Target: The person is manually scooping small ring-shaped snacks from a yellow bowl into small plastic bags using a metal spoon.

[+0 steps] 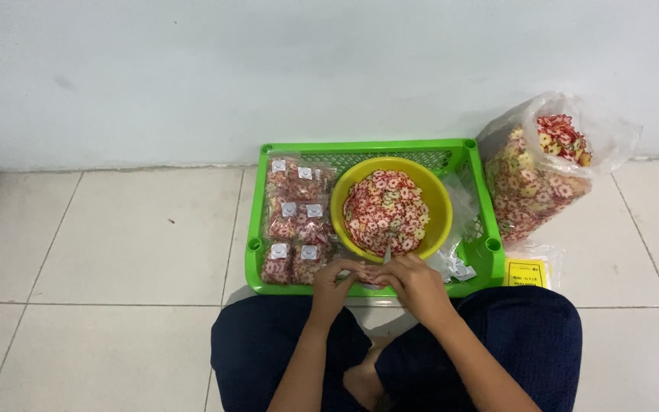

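Observation:
A green plastic crate [261, 203] sits on the floor in front of my crossed legs. Inside it stands a yellow bowl [436, 200] heaped with small red, white and yellow ring-shaped snacks [385, 210]. Several small filled clear packets [296, 217] lie stacked in the crate's left half. My left hand [335, 281] and my right hand [416, 281] meet at the crate's near edge, fingers pinched together on a small clear packet [366, 273] that is mostly hidden between them. A thin metal utensil handle [387, 252] pokes up from the bowl just above my right hand.
A big clear plastic bag [537, 175] full of the same snacks stands to the right of the crate against the white wall. A yellow paper label [526, 272] lies on the tiles beside my right knee. Loose empty clear packets [455, 263] lie in the crate's right corner.

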